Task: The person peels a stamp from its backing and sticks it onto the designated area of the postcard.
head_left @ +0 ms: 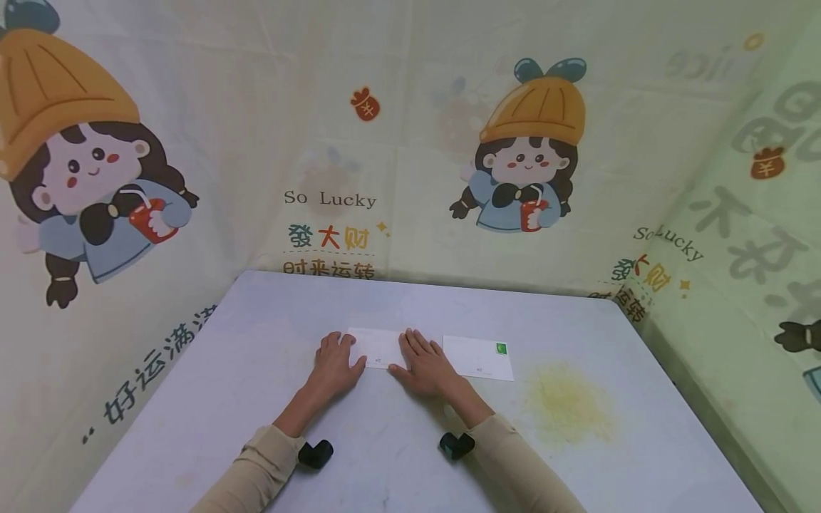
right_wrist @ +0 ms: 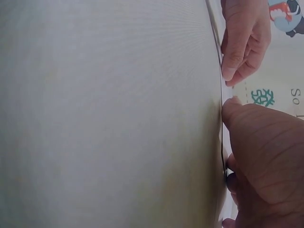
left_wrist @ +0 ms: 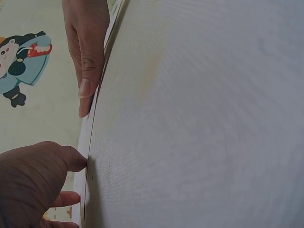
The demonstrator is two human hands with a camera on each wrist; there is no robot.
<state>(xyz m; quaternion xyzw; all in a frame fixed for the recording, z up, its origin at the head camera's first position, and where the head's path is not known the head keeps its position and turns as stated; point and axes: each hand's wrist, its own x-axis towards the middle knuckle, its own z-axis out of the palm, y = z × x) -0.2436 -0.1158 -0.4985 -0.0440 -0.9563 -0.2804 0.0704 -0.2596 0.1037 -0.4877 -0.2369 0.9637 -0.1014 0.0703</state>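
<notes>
A white envelope (head_left: 378, 349) lies flat on the white table, with one hand at each end. My left hand (head_left: 335, 365) rests at its left end, thumb and fingers spread apart and touching the paper's edge. The right hand (head_left: 426, 363) lies across the right end with fairly straight fingers and covers the corner there. In the left wrist view, the left thumb (left_wrist: 73, 159) touches the near edge. The right thumb (right_wrist: 233, 111) is likewise at that edge in the right wrist view. A second envelope (head_left: 471, 358) with a green stamp (head_left: 502, 348) lies just right of the right hand.
The white table (head_left: 212, 406) ends at a cloth backdrop (head_left: 410, 164) printed with cartoon figures. A yellowish stain (head_left: 569, 402) marks the tabletop on the right. Black wrist cameras sit at both sleeves, the left one (head_left: 316, 454) close over the table.
</notes>
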